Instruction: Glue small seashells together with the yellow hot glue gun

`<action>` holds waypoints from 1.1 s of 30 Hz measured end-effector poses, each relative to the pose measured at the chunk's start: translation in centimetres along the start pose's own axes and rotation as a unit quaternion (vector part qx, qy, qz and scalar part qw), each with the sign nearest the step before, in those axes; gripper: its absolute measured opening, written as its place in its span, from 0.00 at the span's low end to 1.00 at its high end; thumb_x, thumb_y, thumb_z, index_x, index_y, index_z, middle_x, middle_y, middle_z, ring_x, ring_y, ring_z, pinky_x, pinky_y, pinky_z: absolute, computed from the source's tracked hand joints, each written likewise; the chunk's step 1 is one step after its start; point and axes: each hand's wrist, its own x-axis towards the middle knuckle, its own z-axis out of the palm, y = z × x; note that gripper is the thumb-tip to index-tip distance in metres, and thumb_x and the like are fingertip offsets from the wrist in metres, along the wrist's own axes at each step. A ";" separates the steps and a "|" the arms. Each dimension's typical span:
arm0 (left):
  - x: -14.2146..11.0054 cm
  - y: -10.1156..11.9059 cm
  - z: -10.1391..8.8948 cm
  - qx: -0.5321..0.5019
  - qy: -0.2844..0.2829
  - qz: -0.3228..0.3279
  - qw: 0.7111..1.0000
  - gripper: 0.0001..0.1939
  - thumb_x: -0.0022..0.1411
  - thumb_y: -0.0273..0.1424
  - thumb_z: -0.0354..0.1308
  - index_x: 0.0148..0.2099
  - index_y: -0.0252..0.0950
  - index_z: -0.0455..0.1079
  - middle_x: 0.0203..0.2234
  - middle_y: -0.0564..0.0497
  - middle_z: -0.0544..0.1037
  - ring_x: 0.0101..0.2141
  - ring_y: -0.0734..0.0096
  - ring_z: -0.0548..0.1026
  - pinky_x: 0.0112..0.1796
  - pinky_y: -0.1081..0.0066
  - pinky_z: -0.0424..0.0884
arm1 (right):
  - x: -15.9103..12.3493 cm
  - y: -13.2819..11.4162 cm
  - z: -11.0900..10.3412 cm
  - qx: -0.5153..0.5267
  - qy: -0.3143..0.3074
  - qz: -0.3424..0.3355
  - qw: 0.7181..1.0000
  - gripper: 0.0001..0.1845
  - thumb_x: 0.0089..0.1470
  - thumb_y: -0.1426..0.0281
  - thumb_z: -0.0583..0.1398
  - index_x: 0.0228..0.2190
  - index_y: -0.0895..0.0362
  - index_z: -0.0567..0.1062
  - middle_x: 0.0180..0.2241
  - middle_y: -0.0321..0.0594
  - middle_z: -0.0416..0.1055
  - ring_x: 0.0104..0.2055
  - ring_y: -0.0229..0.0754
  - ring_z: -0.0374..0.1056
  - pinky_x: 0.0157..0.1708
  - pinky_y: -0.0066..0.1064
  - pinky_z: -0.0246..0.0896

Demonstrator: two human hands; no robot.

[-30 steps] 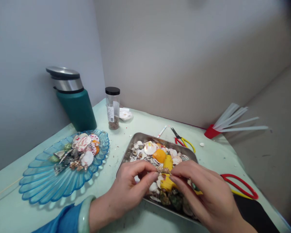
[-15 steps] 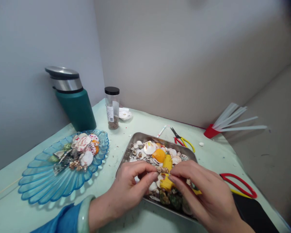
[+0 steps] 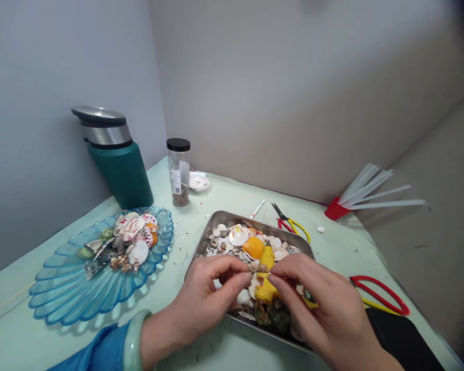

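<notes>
Over a metal tray [image 3: 199,246] of assorted seashells, my two hands face each other with fingertips pinched. My left hand [image 3: 216,288] grips a small brown-and-white spiral shell [image 3: 254,267] between thumb and forefinger. Opposite it, my right hand [image 3: 317,299] is closed in a pinch at a short thin piece whose kind I cannot make out. Below my fingers lies a yellow object [image 3: 266,292] among the shells, partly hidden. An orange shell [image 3: 253,248] and a white scallop shell [image 3: 238,235] lie farther back in the tray.
A blue shell-shaped plate [image 3: 100,304] with shells stands left. Behind are a green bottle [image 3: 119,172] and a clear jar [image 3: 180,175]. Small pliers [image 3: 290,220] and a red cup [image 3: 335,208] of white sticks stand right. Red-and-yellow handles [image 3: 382,293] and a black object [image 3: 402,335] lie near my right wrist.
Both hands stay almost in place over the tray. The small shell between my fingertips has turned slightly, and my right fingers have shifted a little.
</notes>
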 end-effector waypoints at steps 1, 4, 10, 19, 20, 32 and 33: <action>0.0 -0.1 0.0 -0.016 -0.001 -0.011 1.000 0.10 0.60 0.32 0.56 0.32 0.32 0.73 0.19 0.54 0.72 0.18 0.76 0.70 0.22 0.77 0.66 | 0.0 0.0 0.0 0.001 -0.004 0.002 1.000 0.05 0.56 0.78 0.58 0.32 0.57 0.72 0.27 0.38 0.71 0.28 0.38 0.66 0.28 0.30 0.61; -0.1 -0.3 0.1 -0.053 -0.004 -0.028 0.998 0.09 0.60 0.33 0.56 0.34 0.31 0.72 0.21 0.53 0.72 0.17 0.77 0.71 0.20 0.78 0.66 | 0.0 0.0 0.1 0.005 -0.012 0.011 1.000 0.05 0.56 0.78 0.58 0.33 0.57 0.72 0.27 0.38 0.71 0.29 0.39 0.66 0.28 0.31 0.60; -0.1 -0.3 0.1 -0.065 -0.003 -0.023 0.998 0.09 0.60 0.32 0.56 0.33 0.31 0.72 0.21 0.53 0.72 0.17 0.79 0.70 0.19 0.80 0.67 | -0.1 0.0 0.2 0.024 -0.008 0.032 0.999 0.05 0.57 0.77 0.57 0.32 0.56 0.71 0.27 0.36 0.70 0.28 0.37 0.66 0.28 0.30 0.60; -0.1 -0.1 0.0 -0.056 -0.004 -0.016 0.998 0.09 0.61 0.31 0.55 0.32 0.32 0.72 0.17 0.55 0.70 0.17 0.78 0.70 0.20 0.80 0.66 | -0.2 -0.4 0.2 0.039 -0.005 0.039 0.998 0.05 0.57 0.76 0.57 0.32 0.56 0.71 0.27 0.37 0.70 0.27 0.38 0.66 0.27 0.30 0.61; 0.0 -0.2 0.1 -0.056 -0.001 -0.017 0.998 0.09 0.61 0.31 0.55 0.32 0.32 0.72 0.17 0.56 0.70 0.18 0.78 0.70 0.20 0.80 0.66 | -0.1 -0.4 0.2 0.038 -0.004 0.036 0.999 0.05 0.57 0.77 0.57 0.32 0.56 0.71 0.27 0.37 0.70 0.27 0.38 0.66 0.27 0.30 0.61; 0.1 -0.6 0.2 -0.059 0.015 -0.021 0.998 0.06 0.58 0.30 0.58 0.34 0.32 0.73 0.20 0.54 0.72 0.18 0.78 0.71 0.21 0.79 0.67 | 0.1 -0.1 0.4 0.030 -0.003 0.027 0.999 0.06 0.57 0.78 0.56 0.32 0.57 0.72 0.28 0.37 0.71 0.29 0.37 0.67 0.29 0.28 0.62; 0.1 -0.6 0.2 -0.059 0.014 -0.022 0.998 0.06 0.58 0.30 0.58 0.34 0.32 0.73 0.21 0.53 0.73 0.18 0.78 0.71 0.21 0.79 0.67 | 0.1 0.0 0.4 0.032 -0.007 0.027 0.999 0.06 0.57 0.78 0.56 0.32 0.56 0.72 0.28 0.37 0.71 0.29 0.38 0.68 0.29 0.28 0.62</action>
